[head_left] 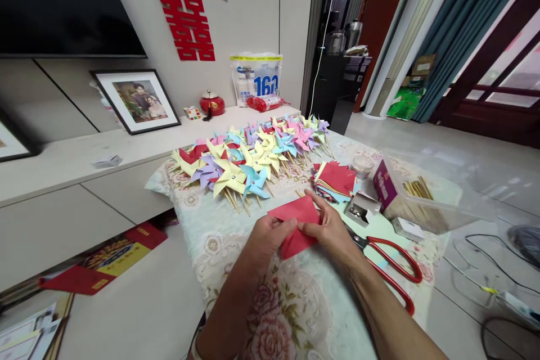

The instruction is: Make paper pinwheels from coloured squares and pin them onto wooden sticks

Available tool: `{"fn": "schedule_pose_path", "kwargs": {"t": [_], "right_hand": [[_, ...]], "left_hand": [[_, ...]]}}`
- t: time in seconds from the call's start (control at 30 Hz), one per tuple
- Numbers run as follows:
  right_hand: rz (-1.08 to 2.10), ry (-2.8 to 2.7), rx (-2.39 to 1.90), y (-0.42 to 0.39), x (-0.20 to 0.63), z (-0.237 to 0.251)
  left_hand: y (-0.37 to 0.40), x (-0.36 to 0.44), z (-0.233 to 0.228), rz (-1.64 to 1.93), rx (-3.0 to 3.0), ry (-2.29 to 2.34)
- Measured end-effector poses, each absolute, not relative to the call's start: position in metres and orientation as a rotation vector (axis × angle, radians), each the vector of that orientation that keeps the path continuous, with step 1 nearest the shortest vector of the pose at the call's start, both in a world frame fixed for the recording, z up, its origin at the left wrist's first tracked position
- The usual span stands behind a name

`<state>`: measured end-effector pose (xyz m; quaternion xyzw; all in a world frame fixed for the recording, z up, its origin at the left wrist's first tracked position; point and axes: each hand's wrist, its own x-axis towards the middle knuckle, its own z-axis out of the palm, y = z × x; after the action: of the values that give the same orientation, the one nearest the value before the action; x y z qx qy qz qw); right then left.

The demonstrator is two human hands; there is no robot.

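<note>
My left hand (265, 241) and my right hand (328, 229) both pinch a folded red paper square (295, 214) just above a table covered with a floral cloth (295, 304). Beyond my hands lies a big heap of finished paper pinwheels (248, 157) in yellow, blue, pink and purple on wooden sticks. A stack of cut paper squares (335, 180), red on top, sits just right of the heap, close to my right hand. Red-handled scissors (392, 267) lie on the cloth beside my right wrist.
A clear plastic box with wooden sticks (426, 197) and a purple carton (385, 184) stands at the right. A small open box of pins (360, 209) and a round tub (361, 164) sit near the paper stack. A low cabinet with a framed photo (135, 100) runs along the left.
</note>
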<state>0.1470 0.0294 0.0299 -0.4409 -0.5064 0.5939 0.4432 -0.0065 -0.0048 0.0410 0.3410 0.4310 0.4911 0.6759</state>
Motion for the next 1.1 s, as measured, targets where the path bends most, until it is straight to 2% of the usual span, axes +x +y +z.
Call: {"fn": "schedule_pose_path", "kwargs": {"t": [0.53, 0.6, 0.67, 0.73, 0.8, 0.93, 1.1], "right_hand": [[1.222, -1.564, -1.126, 0.028, 0.146, 0.026], [1.058, -1.605, -1.146, 0.027, 0.147, 0.028], [0.767, -1.673, -1.151, 0.026, 0.149, 0.032], [0.460, -1.767, -1.090, 0.023, 0.151, 0.035], [0.285, -1.884, -0.977, 0.020, 0.152, 0.037], [0.264, -2.174, -0.857, 0.013, 0.148, 0.038], [0.214, -2.383, -0.906, 0.007, 0.143, 0.042]], "left_hand": [[-0.002, 0.003, 0.020, 1.275, 0.651, 1.176], [0.000, 0.002, 0.018, 1.310, 0.620, 1.168], [0.001, 0.000, 0.016, 1.347, 0.579, 1.159], [0.003, -0.002, 0.015, 1.380, 0.539, 1.143], [0.004, -0.004, 0.014, 1.408, 0.509, 1.118], [0.006, -0.005, 0.015, 1.453, 0.486, 1.074], [0.007, -0.006, 0.013, 1.469, 0.476, 1.075]]}}
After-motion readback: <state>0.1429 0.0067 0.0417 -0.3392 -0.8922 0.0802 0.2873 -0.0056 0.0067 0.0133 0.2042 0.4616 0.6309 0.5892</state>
